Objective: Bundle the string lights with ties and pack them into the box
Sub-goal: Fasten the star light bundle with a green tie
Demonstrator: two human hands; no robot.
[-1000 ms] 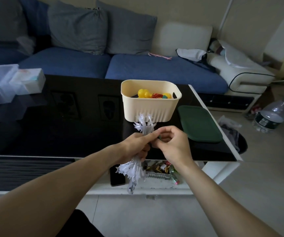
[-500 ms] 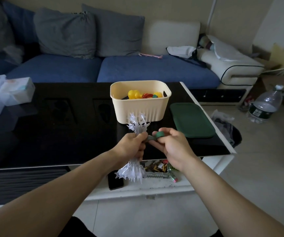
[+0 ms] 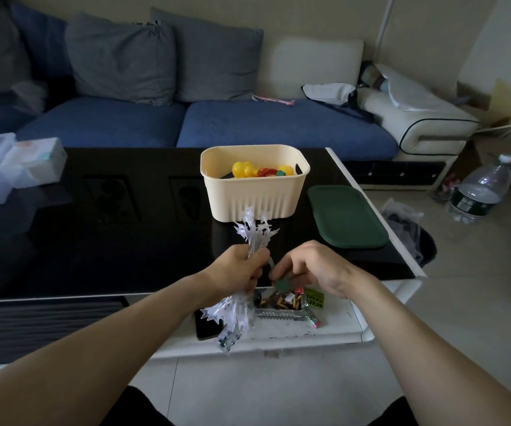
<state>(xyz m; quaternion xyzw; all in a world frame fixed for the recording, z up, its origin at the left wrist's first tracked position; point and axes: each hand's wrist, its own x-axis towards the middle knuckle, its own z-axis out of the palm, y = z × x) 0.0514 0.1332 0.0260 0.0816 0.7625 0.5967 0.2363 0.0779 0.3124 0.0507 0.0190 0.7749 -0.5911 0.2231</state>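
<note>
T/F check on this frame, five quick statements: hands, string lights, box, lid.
1. The left hand grips the bunch of string lights around its middle. True.
2. The green lid is closed on the cream box. False: the lid lies flat on the table, to the right of the open box.
3. The right hand pinches a small green tie. True.
4. The box is empty. False: yellow and red things lie inside it.
5. The string lights are already in the box. False: they are held in front of the box, above the near table edge.
</note>
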